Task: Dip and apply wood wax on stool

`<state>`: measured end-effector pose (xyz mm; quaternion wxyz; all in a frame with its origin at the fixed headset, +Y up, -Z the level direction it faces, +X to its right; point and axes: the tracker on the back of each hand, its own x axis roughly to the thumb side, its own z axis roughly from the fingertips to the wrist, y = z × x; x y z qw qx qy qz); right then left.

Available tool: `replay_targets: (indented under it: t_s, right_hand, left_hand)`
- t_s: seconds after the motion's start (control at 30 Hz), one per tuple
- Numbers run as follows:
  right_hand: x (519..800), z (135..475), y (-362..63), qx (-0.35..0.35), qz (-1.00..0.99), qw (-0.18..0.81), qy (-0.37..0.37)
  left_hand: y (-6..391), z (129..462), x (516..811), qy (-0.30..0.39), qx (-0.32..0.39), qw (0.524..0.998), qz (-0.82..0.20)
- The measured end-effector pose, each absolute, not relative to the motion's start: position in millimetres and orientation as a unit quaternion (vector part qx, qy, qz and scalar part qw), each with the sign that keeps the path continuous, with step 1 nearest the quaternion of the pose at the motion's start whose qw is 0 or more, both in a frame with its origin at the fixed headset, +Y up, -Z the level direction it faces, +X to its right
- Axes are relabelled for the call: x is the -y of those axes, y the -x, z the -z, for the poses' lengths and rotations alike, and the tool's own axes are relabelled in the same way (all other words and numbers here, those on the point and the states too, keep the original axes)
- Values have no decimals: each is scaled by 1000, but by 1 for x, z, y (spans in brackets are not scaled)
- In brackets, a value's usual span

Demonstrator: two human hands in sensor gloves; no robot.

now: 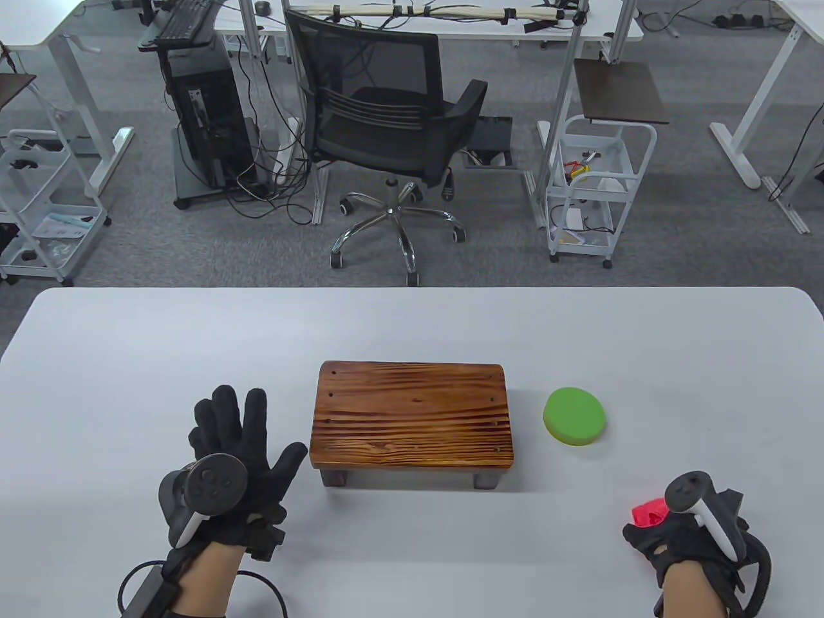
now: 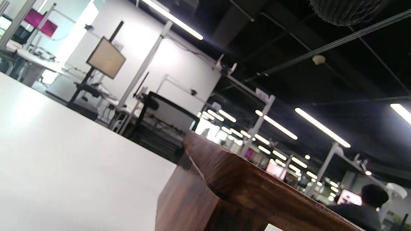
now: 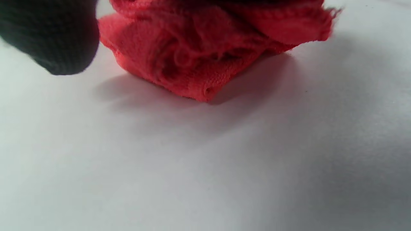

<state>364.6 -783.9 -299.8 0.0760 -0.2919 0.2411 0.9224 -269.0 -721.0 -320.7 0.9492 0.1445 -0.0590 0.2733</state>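
Green wax tin (image 1: 574, 416) right of stool (image 1: 412, 415); right hand (image 1: 682, 544), nearer, grips red cloth (image 1: 650, 513). Left hand (image 1: 228, 467) splayed wide, left of stool.

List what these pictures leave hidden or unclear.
- Round green tin: table view shows only its shut lid; contents unseen.
- Right hand grip on crumpled red cloth: tracker covers it in table view; right wrist view's top edge cuts it off.
- Brown wooden stool legs: mostly under its top.
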Motion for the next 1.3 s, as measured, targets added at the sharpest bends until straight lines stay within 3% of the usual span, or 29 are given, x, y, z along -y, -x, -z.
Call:
replay_targets:
  t_s: [0.27, 0.87, 1.0, 1.13, 1.3]
  right_hand:
    - [786, 307, -349, -217, -934, -22, 282]
    - [764, 310, -341, -70, -960, -68, 262]
    - [732, 309, -318, -2, -977, -55, 207]
    - [692, 309, -269, 113, -988, -58, 88]
    - [665, 315, -199, 145, -987, -22, -68]
  left_hand:
    - [270, 320, 721, -139, 58, 948, -279]
    - [269, 331, 727, -96, 54, 950, -291]
    - [258, 346, 730, -44, 67, 959, -272]
    - [243, 367, 731, 0, 74, 955, -286]
    - [233, 387, 744, 58, 81, 949, -300]
